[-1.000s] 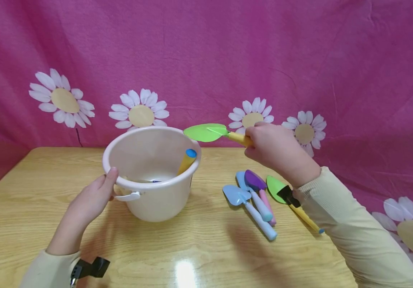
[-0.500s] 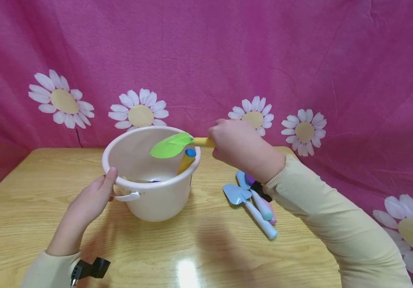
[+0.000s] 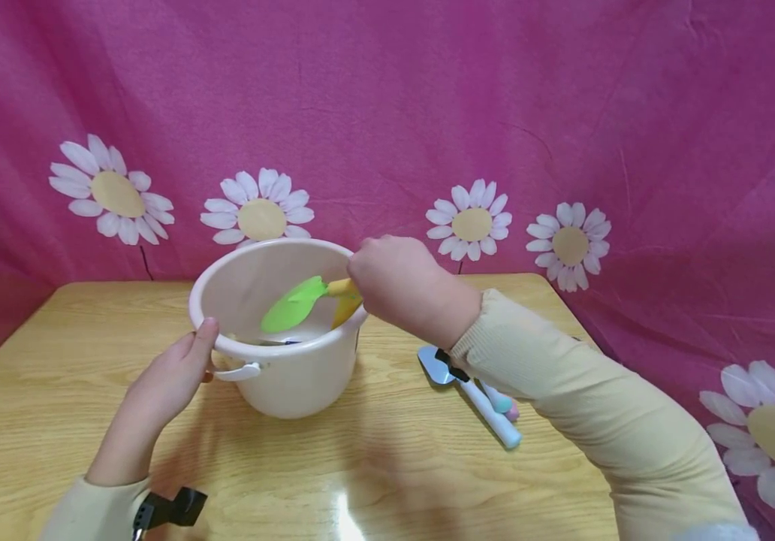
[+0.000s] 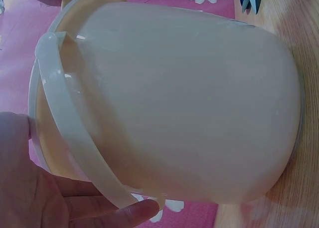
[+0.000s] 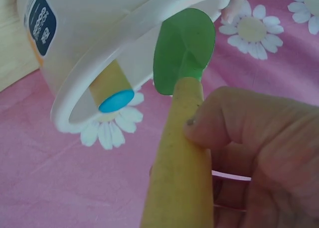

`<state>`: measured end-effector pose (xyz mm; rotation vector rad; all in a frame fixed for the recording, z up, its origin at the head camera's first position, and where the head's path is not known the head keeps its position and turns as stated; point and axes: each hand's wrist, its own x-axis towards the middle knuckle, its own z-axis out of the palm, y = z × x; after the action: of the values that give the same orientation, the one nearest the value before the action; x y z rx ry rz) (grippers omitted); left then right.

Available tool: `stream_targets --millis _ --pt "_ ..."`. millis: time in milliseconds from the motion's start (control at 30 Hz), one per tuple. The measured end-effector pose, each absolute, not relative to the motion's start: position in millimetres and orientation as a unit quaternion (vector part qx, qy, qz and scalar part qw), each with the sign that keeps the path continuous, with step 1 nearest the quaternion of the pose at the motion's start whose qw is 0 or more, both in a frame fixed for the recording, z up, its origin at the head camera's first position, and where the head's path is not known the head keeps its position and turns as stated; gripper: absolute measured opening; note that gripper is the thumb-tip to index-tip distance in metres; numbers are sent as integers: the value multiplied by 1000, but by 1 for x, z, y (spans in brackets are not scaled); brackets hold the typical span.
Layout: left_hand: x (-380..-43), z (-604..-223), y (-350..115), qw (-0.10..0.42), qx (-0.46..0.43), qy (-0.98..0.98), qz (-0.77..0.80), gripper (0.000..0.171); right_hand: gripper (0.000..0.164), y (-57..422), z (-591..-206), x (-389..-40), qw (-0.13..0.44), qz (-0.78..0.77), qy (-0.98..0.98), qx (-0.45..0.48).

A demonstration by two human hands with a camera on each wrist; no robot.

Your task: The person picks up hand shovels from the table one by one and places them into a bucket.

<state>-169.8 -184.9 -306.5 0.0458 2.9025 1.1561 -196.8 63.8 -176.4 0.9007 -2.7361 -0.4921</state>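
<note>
A pale bucket (image 3: 306, 379) stands upright on the table, its white handle (image 4: 79, 128) hanging along the near side. My left hand (image 3: 170, 376) holds its rim at the left, thumb over the edge and fingers beneath. A trowel with a green blade (image 3: 295, 304) and yellow handle (image 5: 182, 163) is in my right hand (image 3: 409, 285), which grips the handle at the bucket's right rim. The blade points down into the bucket's mouth. Inside the bucket leans another yellow handle with a blue end (image 5: 117, 101). In the head view my right hand hides most of that handle.
Right of the bucket, a light blue trowel (image 3: 489, 413) lies on the wooden table (image 3: 272, 481), with more handles beside it, partly hidden by my right forearm. A pink cloth (image 3: 374, 98) with daisies hangs behind the table.
My right hand has carried the green trowel left and down, from beside the rim to inside the bucket's mouth. My left hand stays on the rim.
</note>
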Motion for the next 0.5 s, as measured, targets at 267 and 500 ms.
stream_targets --millis 267,500 --pt "-169 -308 -186 5 9 929 370 64 9 48 -184 -199 95 -193 -923 318" --pt "-168 -307 -185 3 5 929 371 63 13 36 -194 -202 91 -213 -918 323"
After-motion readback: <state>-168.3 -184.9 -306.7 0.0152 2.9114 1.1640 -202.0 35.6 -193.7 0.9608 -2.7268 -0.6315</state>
